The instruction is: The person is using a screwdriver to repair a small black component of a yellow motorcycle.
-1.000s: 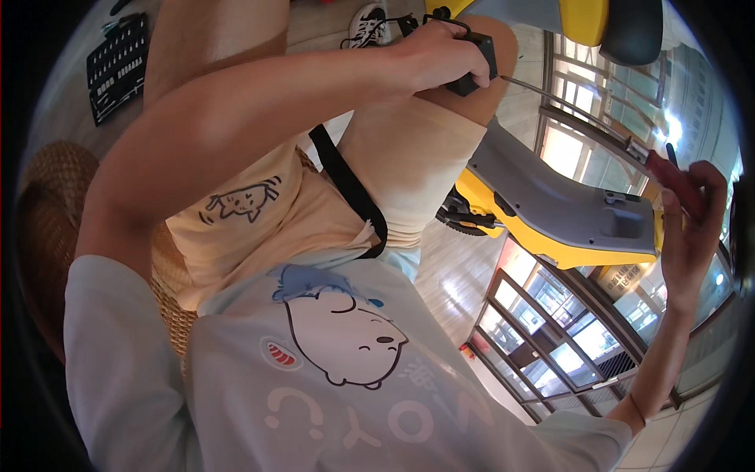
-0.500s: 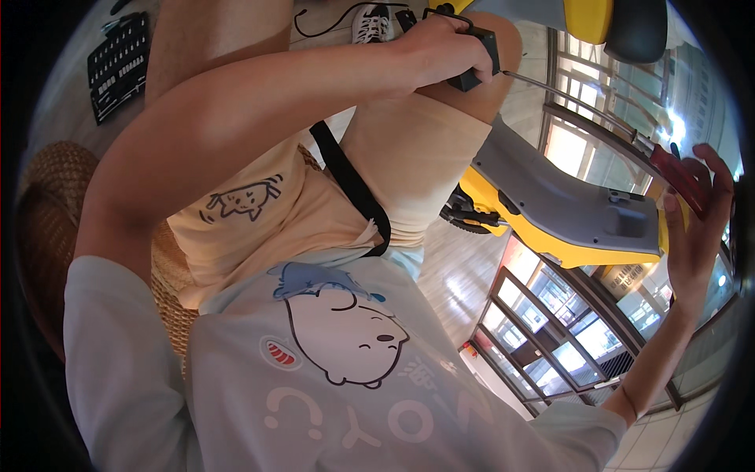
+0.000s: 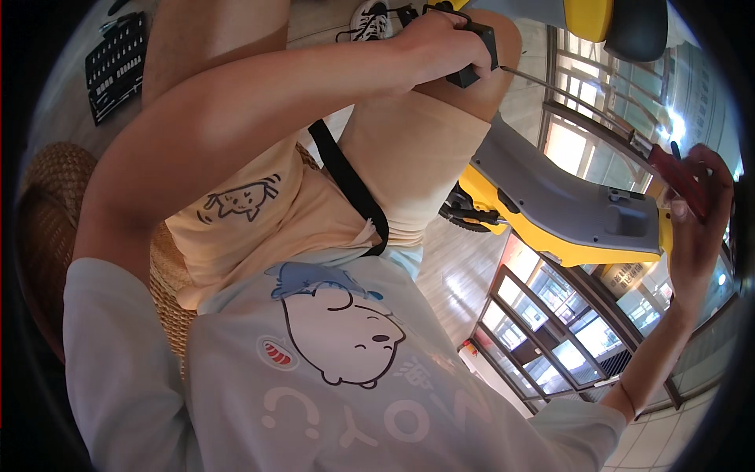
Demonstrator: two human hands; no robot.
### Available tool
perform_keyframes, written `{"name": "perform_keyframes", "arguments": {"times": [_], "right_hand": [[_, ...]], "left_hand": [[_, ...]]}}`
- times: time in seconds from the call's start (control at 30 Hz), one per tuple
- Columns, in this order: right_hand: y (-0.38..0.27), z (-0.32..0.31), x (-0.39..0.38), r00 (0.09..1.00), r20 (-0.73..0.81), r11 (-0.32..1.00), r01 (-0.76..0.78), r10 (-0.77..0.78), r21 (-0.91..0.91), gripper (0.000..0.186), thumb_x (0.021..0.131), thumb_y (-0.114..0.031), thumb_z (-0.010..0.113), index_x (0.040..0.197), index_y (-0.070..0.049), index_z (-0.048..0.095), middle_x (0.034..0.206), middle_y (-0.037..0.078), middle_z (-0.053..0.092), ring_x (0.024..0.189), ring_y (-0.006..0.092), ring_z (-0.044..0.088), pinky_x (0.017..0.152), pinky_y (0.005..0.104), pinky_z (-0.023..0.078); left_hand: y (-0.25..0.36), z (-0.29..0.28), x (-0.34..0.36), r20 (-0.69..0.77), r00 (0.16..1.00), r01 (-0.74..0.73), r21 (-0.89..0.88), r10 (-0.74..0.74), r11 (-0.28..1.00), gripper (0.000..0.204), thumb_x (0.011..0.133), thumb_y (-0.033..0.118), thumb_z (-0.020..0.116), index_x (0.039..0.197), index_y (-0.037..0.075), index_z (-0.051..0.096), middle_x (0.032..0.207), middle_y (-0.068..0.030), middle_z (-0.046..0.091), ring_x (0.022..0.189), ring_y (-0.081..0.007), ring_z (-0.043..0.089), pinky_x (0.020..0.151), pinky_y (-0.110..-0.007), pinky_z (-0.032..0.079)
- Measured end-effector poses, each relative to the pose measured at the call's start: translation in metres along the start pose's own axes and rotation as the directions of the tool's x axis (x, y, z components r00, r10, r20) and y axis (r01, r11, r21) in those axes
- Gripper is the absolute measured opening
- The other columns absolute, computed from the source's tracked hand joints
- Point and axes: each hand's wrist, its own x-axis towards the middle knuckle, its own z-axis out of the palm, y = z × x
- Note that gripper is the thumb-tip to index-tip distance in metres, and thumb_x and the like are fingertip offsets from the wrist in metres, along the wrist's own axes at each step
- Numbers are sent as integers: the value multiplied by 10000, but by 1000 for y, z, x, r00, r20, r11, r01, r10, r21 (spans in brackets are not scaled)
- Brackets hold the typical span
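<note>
A small black box-shaped part (image 3: 481,49) is gripped in my left hand (image 3: 444,53), resting over my bent knee. The fingers wrap round its near side and hide some of it. My right hand (image 3: 696,208), off at the right, is closed on the red handle of a screwdriver (image 3: 678,175). Its long thin shaft (image 3: 578,100) runs leftward to the box, with the tip at the box's right edge beside my fingers. Whether the tip sits in a screw or only touches the edge, I cannot tell.
A grey and yellow vehicle body panel (image 3: 566,197) stands beyond my knee, with a small wheel (image 3: 464,216) beside it. Another yellow part with a black end (image 3: 637,31) is at the upper right. An open black tool case (image 3: 116,67) lies on the floor at the upper left.
My right fingers have curled in closer round the screwdriver handle. The box and my left hand have barely shifted. The dark cable near the shoe shows less than before.
</note>
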Motion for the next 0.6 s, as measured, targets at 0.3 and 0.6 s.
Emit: {"name": "perform_keyframes", "arguments": {"times": [0.3, 0.6], "right_hand": [[4, -4, 0, 998, 61, 1000, 8, -8, -13, 353, 1016, -200, 529, 1332, -74, 434, 1206, 75, 533, 1001, 111, 559, 868, 245, 424], [-3, 14, -4, 999, 17, 1000, 28, -28, -13, 277, 971, -101, 589, 1216, -76, 462, 995, 40, 548, 949, 110, 575, 787, 227, 477]], "left_hand": [[-2, -1, 1, 39, 999, 34, -52, -32, 998, 270, 667, 143, 739, 898, 67, 620, 802, -23, 574, 702, -100, 508, 582, -249, 369], [-1, -1, 0, 25, 998, 58, -81, -56, 995, 247, 666, 146, 737, 863, 88, 600, 786, -12, 581, 692, -83, 496, 580, -226, 359]]}}
